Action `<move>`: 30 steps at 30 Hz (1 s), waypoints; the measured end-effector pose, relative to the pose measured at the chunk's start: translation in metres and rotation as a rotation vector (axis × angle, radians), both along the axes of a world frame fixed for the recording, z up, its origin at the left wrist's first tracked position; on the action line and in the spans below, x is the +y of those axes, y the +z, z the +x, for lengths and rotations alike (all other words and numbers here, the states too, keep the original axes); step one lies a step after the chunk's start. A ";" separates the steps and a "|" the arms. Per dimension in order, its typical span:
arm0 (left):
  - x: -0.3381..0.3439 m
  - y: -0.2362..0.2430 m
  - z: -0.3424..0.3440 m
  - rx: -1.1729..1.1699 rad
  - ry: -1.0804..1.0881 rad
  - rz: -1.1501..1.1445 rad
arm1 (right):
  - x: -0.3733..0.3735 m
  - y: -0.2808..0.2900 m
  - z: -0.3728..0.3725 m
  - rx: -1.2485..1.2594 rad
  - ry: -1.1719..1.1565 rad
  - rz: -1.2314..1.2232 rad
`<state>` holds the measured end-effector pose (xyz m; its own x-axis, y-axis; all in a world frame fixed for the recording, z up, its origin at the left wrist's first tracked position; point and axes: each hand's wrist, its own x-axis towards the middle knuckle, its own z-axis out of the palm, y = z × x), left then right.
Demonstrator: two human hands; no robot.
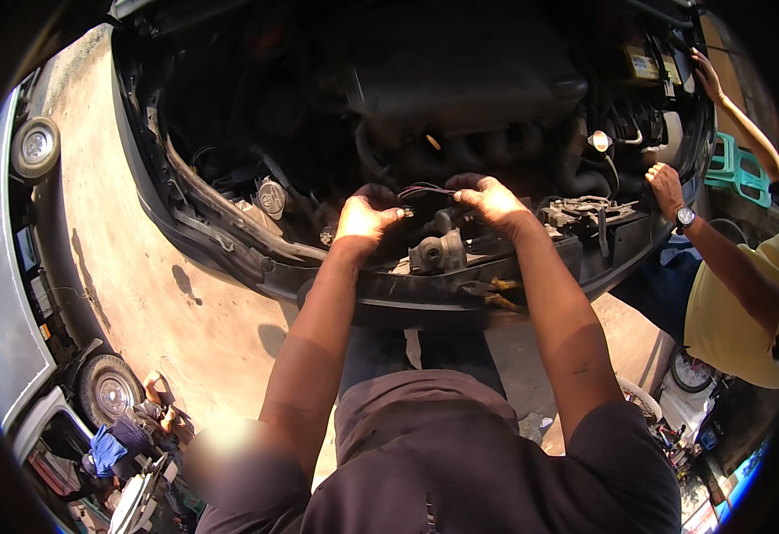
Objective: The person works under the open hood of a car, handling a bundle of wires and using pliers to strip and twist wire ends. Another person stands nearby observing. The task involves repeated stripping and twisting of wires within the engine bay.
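Black plastic and dark metal filled our view: a vehicle's engine bay (pixel 398 289), with a broad engine cover (pixel 478 84) sitting toward the far side. Right in the middle, there we were! Our left hand (pixel 367 215) pinched one end of some thin wires (pixel 426 185), thumb against fingers; whether a plug sat there too, we couldn't tell. Our right hand (pixel 492 200) pinched the other end, and out at the right rim a co-worker's hand (pixel 665 187) rested. Yellow-handled pliers (pixel 503 285) lay on the near edge. Then, slimmest of all, those wires, arching slightly between our two grips: light, we judged, limp with a little spring, and easily snapped by a hard tug. Best hold, we reckoned, was a soft fingertip pinch close to each end, leaving slack between.
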<state>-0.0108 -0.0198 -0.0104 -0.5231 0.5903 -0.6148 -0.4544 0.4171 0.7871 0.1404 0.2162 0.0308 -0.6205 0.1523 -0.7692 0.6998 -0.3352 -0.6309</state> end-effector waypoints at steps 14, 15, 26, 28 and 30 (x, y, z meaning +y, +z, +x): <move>-0.003 0.009 -0.014 -0.596 0.215 0.188 | -0.011 0.001 -0.003 0.162 -0.011 -0.085; -0.002 0.008 -0.014 -0.602 0.219 0.188 | -0.010 0.001 -0.004 0.163 -0.009 -0.108; -0.003 0.004 -0.017 -0.613 0.231 0.204 | -0.012 -0.003 -0.004 0.151 -0.078 -0.224; 0.000 0.005 -0.015 -0.565 0.234 0.182 | -0.012 -0.005 -0.005 0.086 -0.013 -0.130; 0.004 0.006 -0.011 -0.491 0.230 0.147 | -0.013 -0.006 -0.006 -0.007 0.055 0.058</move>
<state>-0.0221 -0.0159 -0.0040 -0.3220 0.5925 -0.7385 -0.8483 0.1658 0.5029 0.1342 0.2035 0.0248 -0.6242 0.1624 -0.7642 0.7204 -0.2587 -0.6435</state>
